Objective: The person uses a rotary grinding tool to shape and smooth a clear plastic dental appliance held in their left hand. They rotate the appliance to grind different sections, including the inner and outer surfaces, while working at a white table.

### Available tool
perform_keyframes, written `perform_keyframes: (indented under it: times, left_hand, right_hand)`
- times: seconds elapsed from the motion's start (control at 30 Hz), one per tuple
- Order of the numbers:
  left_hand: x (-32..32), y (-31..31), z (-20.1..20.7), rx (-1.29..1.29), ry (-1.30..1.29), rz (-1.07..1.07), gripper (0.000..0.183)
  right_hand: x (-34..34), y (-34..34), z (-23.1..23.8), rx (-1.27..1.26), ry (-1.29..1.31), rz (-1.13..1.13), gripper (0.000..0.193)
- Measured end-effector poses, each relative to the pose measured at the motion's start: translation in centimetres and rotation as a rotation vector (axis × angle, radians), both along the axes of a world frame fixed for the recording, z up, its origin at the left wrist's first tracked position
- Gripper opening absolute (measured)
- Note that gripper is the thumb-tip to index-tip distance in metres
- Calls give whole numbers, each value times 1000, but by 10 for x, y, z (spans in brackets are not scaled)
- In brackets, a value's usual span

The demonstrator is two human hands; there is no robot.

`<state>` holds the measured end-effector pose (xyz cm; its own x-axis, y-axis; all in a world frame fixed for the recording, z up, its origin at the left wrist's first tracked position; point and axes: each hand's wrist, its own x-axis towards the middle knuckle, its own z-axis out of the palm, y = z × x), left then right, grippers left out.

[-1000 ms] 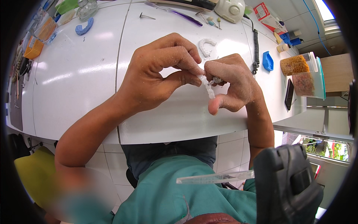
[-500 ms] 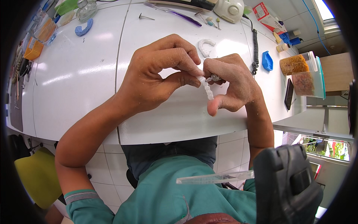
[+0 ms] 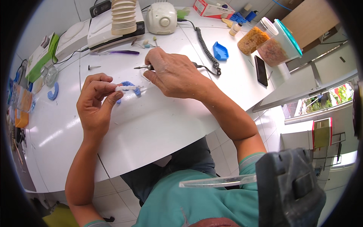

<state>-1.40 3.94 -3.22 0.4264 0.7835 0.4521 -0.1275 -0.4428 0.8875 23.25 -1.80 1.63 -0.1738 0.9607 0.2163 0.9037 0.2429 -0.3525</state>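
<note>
My left hand (image 3: 94, 104) pinches a small white tooth-shaped strip (image 3: 127, 87) between thumb and fingers, held above the table. Just behind the strip shows a blue dental impression (image 3: 137, 92), partly covered by it. To the right, my right hand (image 3: 176, 73) is curled, palm down, around a dark rotary handpiece (image 3: 151, 67). The thin metal tip (image 3: 138, 67) points left past the fingers, and the body is mostly hidden under the hand. A white horseshoe-shaped piece (image 3: 143, 74) lies partly behind my right thumb. Dust coats the right-hand fingers.
A coiled cord (image 3: 202, 43) runs from a white control box (image 3: 162, 18) toward the handpiece. Beyond my hands lie a purple-handled tool (image 3: 117, 52) and several small burs (image 3: 145, 43). A blue tray (image 3: 220, 51), phone (image 3: 261, 70) and tubs (image 3: 255, 39) are at right.
My hands have moved apart; the white strip stays in the left hand. My right hand is now farther away, over the handpiece. The view has turned, and the blue impression has come into sight.
</note>
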Motion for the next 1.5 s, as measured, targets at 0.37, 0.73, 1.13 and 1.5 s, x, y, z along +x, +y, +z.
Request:
perform_keyframes:
  times: [0.37, 0.73, 1.13, 1.5]
  left_hand:
    - [1, 16, 0, 156, 65, 108, 16]
    - [-7, 17, 5, 180, 113, 113, 18]
    - [-9, 15, 8, 344, 184, 140, 19]
    - [-13, 18, 7, 348, 211, 161, 17]
  right_hand:
    - [11, 8, -34, 92, -155, 112, 22]
    - [3, 0, -18, 173, 32, 124, 32]
    - [-1, -3, -14, 48, -4, 207, 32]
    - [-6, -3, -14, 98, -6, 122, 31]
